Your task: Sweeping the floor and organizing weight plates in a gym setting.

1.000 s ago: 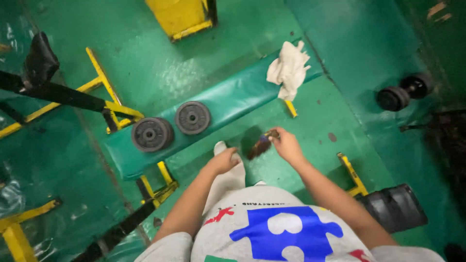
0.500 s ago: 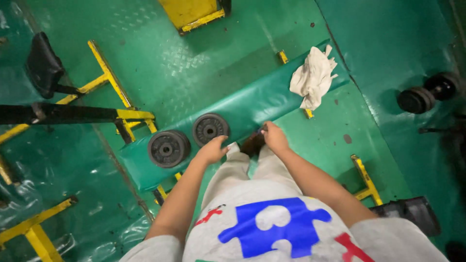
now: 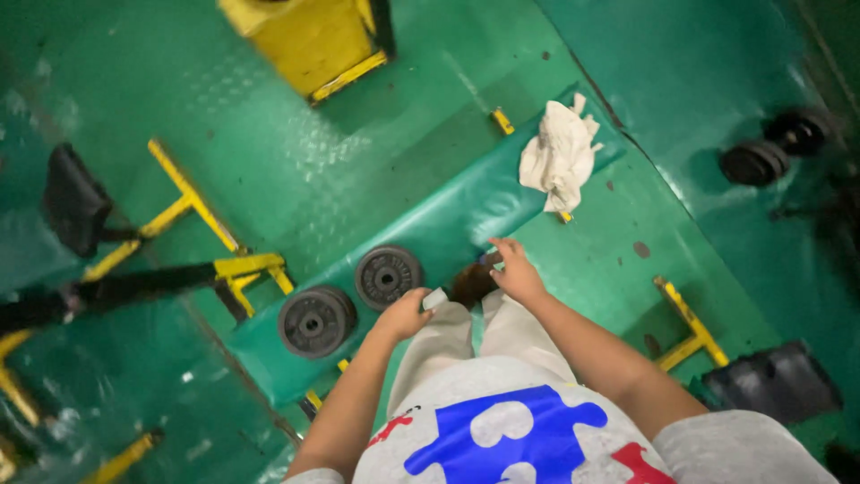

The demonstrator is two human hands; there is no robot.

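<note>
I stand over a green padded bench (image 3: 457,224). My right hand (image 3: 517,274) grips a small dark brown bottle (image 3: 471,285) just above the bench's near edge. My left hand (image 3: 403,315) is closed on a small white piece (image 3: 434,298) at the bottle's left end; it looks like a cap, but it is too small to be sure. The two hands are close together, with the bottle between them. Two dark round weight plates (image 3: 387,276) (image 3: 313,321) lie flat on the bench just left of my left hand. A crumpled white cloth (image 3: 560,157) rests on the bench's far right end.
A yellow metal frame (image 3: 193,202) with a black pad (image 3: 72,197) stands at the left. A yellow box (image 3: 305,36) sits at the top. A black dumbbell (image 3: 775,148) lies on the green floor at the right, and a black block (image 3: 775,381) with a yellow bracket (image 3: 685,318) lies below it.
My right hand brought the bottle in from the right. My left hand moved up to the bottle's left end, and both hands now meet over the bench edge.
</note>
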